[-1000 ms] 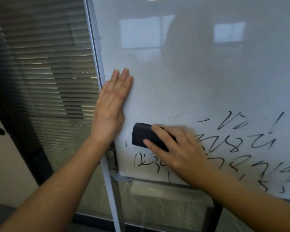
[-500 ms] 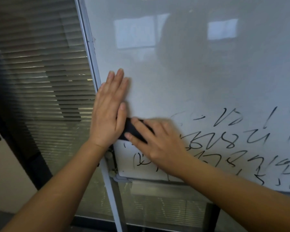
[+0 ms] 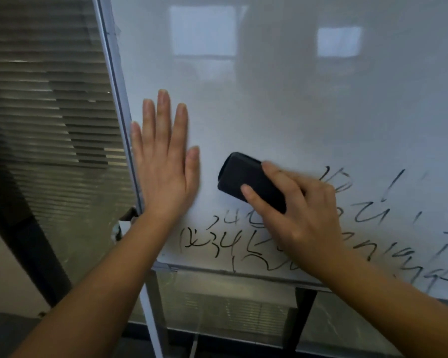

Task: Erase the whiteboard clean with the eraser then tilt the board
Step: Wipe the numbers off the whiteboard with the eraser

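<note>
A white whiteboard (image 3: 282, 104) on a stand fills most of the view. Black marker writing (image 3: 373, 218) covers its lower part, from the bottom left corner out to the right edge. My left hand (image 3: 163, 161) lies flat on the board beside its left frame, fingers straight and pointing up. My right hand (image 3: 300, 215) grips a black eraser (image 3: 246, 179) and holds it against the board, just right of my left hand and above the lowest lines of writing. The upper board is wiped and only shows reflections.
The board's metal frame (image 3: 117, 104) and its stand leg (image 3: 153, 313) run down the left. Behind them is a glass wall with horizontal blinds (image 3: 44, 120). A dark stand post (image 3: 303, 319) shows under the board's bottom edge.
The eraser slid left until it touched my left hand, then moved back right and slightly up. My left hand stayed flat on the board near the frame. The view shifted.
</note>
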`<act>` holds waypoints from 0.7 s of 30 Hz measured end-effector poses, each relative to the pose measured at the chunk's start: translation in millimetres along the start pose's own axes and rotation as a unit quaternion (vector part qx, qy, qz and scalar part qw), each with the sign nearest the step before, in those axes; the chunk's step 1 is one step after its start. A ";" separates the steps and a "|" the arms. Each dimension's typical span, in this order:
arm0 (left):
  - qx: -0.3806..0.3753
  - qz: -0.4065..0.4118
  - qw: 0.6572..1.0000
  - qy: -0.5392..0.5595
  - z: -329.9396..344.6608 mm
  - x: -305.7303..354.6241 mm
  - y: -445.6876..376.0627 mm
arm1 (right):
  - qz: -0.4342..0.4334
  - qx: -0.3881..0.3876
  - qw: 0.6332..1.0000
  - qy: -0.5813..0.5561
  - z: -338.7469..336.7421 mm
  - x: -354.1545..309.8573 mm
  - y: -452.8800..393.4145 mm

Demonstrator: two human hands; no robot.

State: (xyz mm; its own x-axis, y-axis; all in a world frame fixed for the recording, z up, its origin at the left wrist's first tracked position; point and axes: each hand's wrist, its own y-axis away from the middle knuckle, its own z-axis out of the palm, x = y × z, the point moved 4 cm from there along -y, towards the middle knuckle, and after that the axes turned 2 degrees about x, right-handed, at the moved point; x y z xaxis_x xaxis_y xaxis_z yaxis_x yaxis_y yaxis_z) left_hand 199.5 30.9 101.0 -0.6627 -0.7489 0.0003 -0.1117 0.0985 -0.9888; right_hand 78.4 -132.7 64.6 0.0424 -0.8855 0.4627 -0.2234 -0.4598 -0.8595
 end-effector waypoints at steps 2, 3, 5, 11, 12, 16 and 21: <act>0.001 0.001 1.000 -0.006 -0.8 -2.2 0.6 | -0.030 -0.023 0.999 -0.022 -1.4 -1.4 7.3; 0.002 0.003 1.000 -0.007 -0.4 -0.3 0.1 | -0.040 -0.028 0.998 -0.025 -4.3 2.6 7.6; 0.000 0.007 1.000 -0.008 -0.4 2.4 0.8 | -0.031 -0.024 0.999 -0.019 -11.5 15.4 0.8; 0.010 0.002 1.000 0.002 0.2 7.6 2.9 | 0.107 0.046 0.992 0.053 -37.9 72.7 -29.0; 0.011 -0.001 1.000 0.002 0.8 8.8 2.7 | 0.120 0.049 0.990 0.053 -39.7 74.4 -29.0; 0.003 -0.040 0.999 -0.002 1.9 21.9 0.4 | 0.135 0.049 0.989 0.035 -38.7 62.1 -20.8; -0.003 0.050 0.999 -0.017 15.9 78.0 -20.8 | 0.136 0.056 0.989 0.035 -35.5 49.1 -3.5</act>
State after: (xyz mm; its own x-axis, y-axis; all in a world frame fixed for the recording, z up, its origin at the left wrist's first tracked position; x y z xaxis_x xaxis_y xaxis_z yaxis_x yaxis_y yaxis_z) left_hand 161.9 -40.0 119.3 -0.6456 -0.7565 -0.1043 -0.0495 0.1778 -0.9828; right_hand 46.7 -172.2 98.1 -0.0723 -0.9722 0.2226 -0.1080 -0.2142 -0.9708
